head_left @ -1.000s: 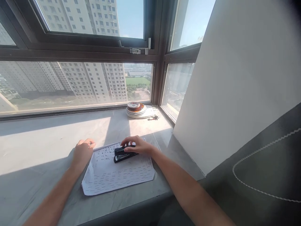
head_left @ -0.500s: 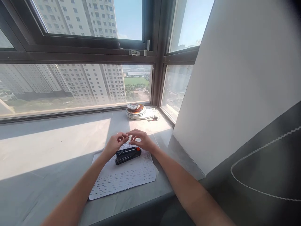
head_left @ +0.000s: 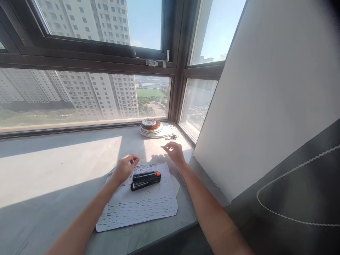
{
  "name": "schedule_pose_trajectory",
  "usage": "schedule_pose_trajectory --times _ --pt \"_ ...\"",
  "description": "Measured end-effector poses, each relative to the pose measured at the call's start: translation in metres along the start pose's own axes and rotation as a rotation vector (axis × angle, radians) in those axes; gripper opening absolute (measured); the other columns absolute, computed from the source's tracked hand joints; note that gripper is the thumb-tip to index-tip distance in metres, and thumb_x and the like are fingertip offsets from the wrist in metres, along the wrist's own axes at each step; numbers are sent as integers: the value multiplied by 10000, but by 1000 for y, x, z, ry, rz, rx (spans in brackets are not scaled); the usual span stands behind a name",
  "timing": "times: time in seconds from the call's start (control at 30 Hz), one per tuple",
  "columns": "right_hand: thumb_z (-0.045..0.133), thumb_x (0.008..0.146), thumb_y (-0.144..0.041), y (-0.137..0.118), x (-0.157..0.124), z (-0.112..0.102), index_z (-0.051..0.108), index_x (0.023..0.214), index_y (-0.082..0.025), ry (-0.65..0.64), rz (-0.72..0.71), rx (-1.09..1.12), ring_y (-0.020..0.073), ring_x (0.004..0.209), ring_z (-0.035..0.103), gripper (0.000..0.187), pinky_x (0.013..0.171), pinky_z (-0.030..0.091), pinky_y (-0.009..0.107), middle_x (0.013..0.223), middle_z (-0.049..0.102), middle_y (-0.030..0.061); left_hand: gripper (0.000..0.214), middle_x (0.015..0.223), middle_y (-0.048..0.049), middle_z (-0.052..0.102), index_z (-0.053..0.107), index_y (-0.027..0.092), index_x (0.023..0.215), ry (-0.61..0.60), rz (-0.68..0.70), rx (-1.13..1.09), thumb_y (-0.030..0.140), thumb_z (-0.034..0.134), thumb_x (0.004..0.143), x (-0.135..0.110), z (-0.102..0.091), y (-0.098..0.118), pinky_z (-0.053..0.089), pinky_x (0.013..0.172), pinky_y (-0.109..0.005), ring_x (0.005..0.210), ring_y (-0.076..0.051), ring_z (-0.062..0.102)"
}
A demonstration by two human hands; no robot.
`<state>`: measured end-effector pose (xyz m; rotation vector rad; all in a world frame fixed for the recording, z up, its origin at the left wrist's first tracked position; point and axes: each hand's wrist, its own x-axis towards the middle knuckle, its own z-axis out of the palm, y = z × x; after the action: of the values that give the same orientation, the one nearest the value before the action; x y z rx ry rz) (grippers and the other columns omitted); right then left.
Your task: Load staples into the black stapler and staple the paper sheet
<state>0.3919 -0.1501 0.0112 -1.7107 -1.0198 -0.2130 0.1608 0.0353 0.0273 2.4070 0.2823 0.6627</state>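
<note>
Stapler (head_left: 146,181), black with an orange end, lies at bottom centre of the frame on paper sheets (head_left: 138,209), clear of both hands. Right of centre, the right hand (head_left: 175,152) has thumb and fingertips closed together on a small thin piece (head_left: 162,146), too small to identify. Left of centre, the left hand (head_left: 125,169) is loosely curled, thumb near the fingers; whether it has hold of anything, I cannot tell. Handling so slight a piece well, I judge, calls for a light, steady pinch near its end, slow wrist movement and the forearms clear of the sheets, which could slide or crease. Counted: two hands, one stapler, one pinched piece, at least two sheets, their edges overlapping too closely for a total. At upper centre stands one stack of plates (head_left: 151,132), several deep, its exact number unclear.
</note>
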Motion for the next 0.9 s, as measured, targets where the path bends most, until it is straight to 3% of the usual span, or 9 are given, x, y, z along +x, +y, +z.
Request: schedule_pose_trajectory --times 0.1,0.17,0.27,0.5,0.73,0.83,0.9 --pt "707 782 -232 30 4 -20 756 724 -198 41 205 -268 180 642 624 83 657 514 313 742 717 39 334 1084 -88 715 784 248 996 -180 96 130 484 548 979 -4 -7 -9 513 960 -409 1014 -259 650" --pt "696 747 -188 40 3 -25 744 685 -195 37 245 -320 184 646 622 79 642 492 295 707 708 39 325 1200 -81 693 781 284 1101 -273 110 177 481 554 975 -6 -10 -12 465 1059 -459 1118 -281 624" --pt "659 732 -147 44 0 -25 751 701 -188 44 247 -344 193 690 632 106 649 472 283 737 719 51 358 1268 -68 666 744 328 1224 -315 90 234 494 544 977 -8 -13 -12 438 1095 -486 1168 -294 595" --pt "582 700 -113 41 3 -18 729 632 -198 72 249 -328 194 692 634 183 701 482 297 771 730 57 365 1169 -60 684 693 298 1228 -307 -34 259 490 521 970 -10 -14 -8 505 908 -386 1033 -276 662" --pt "523 747 -193 37 8 -21 736 706 -206 194 255 -252 209 650 593 217 768 503 366 810 738 66 244 917 -18 713 623 266 924 -280 -126 338 446 470 985 -10 -14 -6 423 714 -328 844 -237 651" --pt "500 795 -221 24 9 -14 737 758 -204 228 246 -194 208 648 593 241 743 512 371 846 743 70 258 923 -12 707 599 260 871 -269 -121 359 422 440 994 -9 -14 -8 400 700 -324 831 -224 636" --pt "498 864 -253 6 7 -6 748 816 -202 155 162 -54 209 709 632 260 733 520 355 858 746 65 265 924 -16 699 590 256 864 -251 -132 379 420 430 997 -9 -15 -10 396 703 -324 840 -223 630"
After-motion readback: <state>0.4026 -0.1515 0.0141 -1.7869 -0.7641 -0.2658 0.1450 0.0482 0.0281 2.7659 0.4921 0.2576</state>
